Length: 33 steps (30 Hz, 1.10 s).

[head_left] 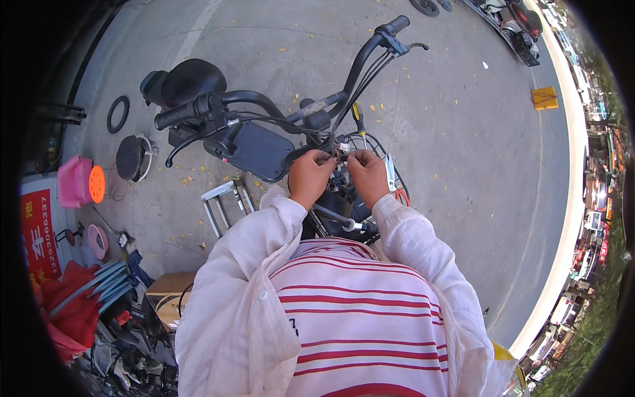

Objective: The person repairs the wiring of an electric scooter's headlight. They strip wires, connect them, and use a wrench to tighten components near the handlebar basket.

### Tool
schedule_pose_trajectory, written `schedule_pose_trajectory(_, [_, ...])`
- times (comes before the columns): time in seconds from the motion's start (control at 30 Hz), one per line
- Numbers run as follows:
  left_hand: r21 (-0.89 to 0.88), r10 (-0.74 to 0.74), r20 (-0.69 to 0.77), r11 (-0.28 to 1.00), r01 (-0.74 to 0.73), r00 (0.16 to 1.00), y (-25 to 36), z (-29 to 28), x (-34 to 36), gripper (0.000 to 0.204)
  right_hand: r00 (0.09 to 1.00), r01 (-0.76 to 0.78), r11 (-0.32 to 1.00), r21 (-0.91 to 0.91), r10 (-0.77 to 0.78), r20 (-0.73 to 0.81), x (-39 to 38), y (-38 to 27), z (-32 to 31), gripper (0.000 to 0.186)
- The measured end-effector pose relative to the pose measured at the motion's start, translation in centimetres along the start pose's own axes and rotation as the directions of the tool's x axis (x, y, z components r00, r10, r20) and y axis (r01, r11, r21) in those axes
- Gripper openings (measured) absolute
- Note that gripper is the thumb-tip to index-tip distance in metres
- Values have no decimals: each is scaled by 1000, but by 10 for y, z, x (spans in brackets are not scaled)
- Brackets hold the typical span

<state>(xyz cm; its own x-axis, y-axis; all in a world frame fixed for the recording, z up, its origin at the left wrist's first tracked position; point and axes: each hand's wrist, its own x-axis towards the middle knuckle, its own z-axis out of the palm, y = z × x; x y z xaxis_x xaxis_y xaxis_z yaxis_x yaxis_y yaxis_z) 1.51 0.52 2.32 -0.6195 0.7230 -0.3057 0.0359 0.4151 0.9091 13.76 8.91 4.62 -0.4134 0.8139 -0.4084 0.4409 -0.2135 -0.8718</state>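
Observation:
My left hand (311,175) and my right hand (367,173) meet at a small bundle of wires and a pale connector (343,147) below the handlebar (258,100) of a black electric scooter. Fingers of both hands are pinched on the wiring; exactly which piece each holds is hard to make out. Around them are the black wire front basket (365,215), a yellow-and-black screwdriver (359,118) standing just behind my hands, and metal tools with orange handles (399,196) at the basket's right side. The scooter's seat (193,81) is at the upper left.
A metal stool (218,208), pink tub (74,180), tire (118,114), cardboard box (165,288) and heaped red umbrella (69,311) lie to the left. A yellow box (545,98) and loaded cart (512,30) stand at upper right, near the curb (565,225) and street.

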Motion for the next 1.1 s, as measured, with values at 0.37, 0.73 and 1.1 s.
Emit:
schedule_pose_trajectory(0.37, [-66,-65,-76,996,60,995,-6,13,3,23,986,-166,955,245,169,7,-2,-13,2,16])
schedule_pose_trajectory(0.73, [-490,-131,110,856,169,985,-21,15,1,21,994,-109,967,232,112,0,-3,0,-11,16])
schedule_pose_trajectory(1.1, [-351,-157,102,918,183,982,-6,15,2,23,996,-66,991,119,58,69,-5,-15,0,20])
